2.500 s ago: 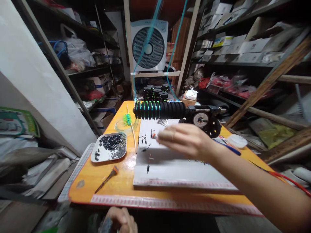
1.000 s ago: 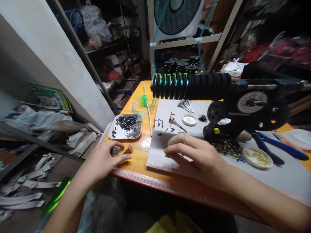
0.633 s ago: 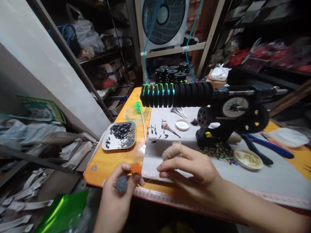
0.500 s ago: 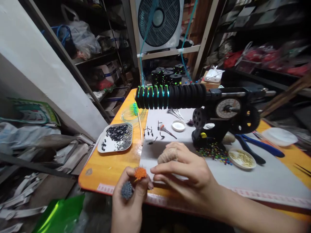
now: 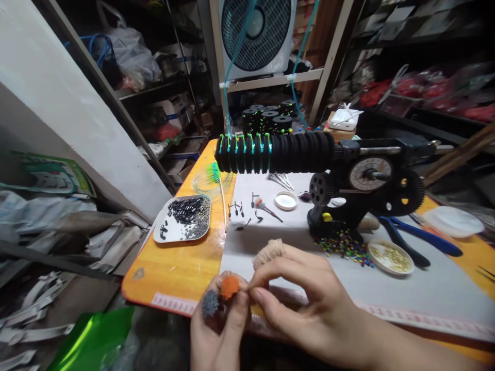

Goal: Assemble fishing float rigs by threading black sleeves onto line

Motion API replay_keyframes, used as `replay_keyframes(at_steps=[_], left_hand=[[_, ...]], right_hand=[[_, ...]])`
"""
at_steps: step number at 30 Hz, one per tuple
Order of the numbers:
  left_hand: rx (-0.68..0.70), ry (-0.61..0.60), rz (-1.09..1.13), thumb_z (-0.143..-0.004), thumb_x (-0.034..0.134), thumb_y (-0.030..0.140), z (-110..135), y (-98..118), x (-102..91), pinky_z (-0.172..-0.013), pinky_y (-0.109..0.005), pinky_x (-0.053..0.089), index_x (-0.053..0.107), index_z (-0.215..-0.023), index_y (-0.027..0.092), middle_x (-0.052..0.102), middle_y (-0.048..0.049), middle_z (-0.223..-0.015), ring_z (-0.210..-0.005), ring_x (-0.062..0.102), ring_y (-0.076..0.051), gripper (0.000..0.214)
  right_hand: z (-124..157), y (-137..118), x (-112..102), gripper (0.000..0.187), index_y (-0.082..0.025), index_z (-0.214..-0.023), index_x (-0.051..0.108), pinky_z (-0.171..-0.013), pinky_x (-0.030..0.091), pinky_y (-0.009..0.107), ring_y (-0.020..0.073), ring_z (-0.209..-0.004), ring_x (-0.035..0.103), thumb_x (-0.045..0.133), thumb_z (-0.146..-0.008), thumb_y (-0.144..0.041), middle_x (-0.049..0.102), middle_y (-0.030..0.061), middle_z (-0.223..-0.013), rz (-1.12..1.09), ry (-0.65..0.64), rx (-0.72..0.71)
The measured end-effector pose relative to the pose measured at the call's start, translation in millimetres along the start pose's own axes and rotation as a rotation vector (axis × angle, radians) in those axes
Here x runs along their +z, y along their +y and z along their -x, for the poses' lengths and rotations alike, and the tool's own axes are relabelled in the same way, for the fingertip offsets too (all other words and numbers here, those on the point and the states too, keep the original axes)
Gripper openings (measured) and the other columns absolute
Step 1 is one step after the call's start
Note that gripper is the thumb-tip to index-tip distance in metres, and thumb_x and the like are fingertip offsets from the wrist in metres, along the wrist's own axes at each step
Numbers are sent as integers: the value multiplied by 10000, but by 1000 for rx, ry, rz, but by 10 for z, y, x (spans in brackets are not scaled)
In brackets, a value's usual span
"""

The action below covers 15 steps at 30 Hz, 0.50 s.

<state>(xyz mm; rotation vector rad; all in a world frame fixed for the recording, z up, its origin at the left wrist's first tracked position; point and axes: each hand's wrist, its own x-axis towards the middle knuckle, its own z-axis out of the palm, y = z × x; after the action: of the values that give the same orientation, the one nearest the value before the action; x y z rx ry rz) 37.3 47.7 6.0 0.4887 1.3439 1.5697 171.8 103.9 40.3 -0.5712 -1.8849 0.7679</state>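
Note:
At the table's near edge, my left hand point(image 5: 224, 319) is closed around two bunches of thin strands, seen end-on. One is an orange-tipped bundle point(image 5: 229, 286), the other a grey-tipped bundle point(image 5: 211, 303). My right hand point(image 5: 305, 288) pinches thumb to forefinger right beside the left thumb tip; whatever is between those fingertips is too small to make out. Tan wrapping point(image 5: 268, 253) covers one or more of its fingers. Ahead of the hands, several small black fittings point(image 5: 237, 208) and an orange-tipped brush-like piece point(image 5: 266, 208) lie on the white sheet point(image 5: 247, 247).
A black winding machine point(image 5: 344, 180) carries a ribbed roller point(image 5: 274, 153) with green-blue cords. The left tray point(image 5: 160, 237) holds black and grey small parts. At right are loose coloured beads point(image 5: 344, 245), a dish point(image 5: 410, 268) of gold pieces and blue-handled pliers point(image 5: 425, 237). A fan point(image 5: 255, 36) stands behind.
The two hands have come together, my right fingertips now meeting beside the left thumb. My left hand has shifted slightly right with both bundles. The view has moved a little.

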Motion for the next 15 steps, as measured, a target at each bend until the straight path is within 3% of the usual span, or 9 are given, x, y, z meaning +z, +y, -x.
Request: replay_keyframes(at_steps=[3, 5, 8, 15], left_hand=[[-104, -35, 203, -533, 960, 437, 16, 35, -31, -547, -177, 479, 728, -700, 201, 638, 7, -654, -591, 580, -109, 370], [-86, -90, 235, -590, 941, 412, 3, 75, -84, -457, -136, 367, 683, -620, 162, 542, 27, -565, -467, 422, -36, 361], [-75, -105, 215, -651, 914, 395, -19, 121, -178, -444, -130, 295, 670, -627, 143, 465, 54, -539, -426, 251, 10, 351], [-58, -74, 193, -639, 912, 428, -12, 82, -237, -447, -161, 284, 653, -652, 167, 477, 33, -614, -470, 310, -19, 368]], right_hand=[[26, 50, -15, 126, -78, -956, 722, -637, 512, 219, 133, -746, 605, 648, -871, -23, 647, 79, -824, 16, -61, -77], [27, 82, -35, 178, -85, -1017, 720, -669, 521, 213, 132, -783, 612, 668, -864, -8, 645, 81, -868, 34, -74, -115], [2, 104, -58, 184, -106, -999, 720, -662, 520, 205, 128, -781, 608, 650, -867, 1, 633, 74, -875, 99, -87, -116], [-5, 89, -34, 184, -134, -975, 706, -639, 526, 218, 139, -764, 609, 616, -879, -5, 626, 72, -870, 144, -122, -75]])
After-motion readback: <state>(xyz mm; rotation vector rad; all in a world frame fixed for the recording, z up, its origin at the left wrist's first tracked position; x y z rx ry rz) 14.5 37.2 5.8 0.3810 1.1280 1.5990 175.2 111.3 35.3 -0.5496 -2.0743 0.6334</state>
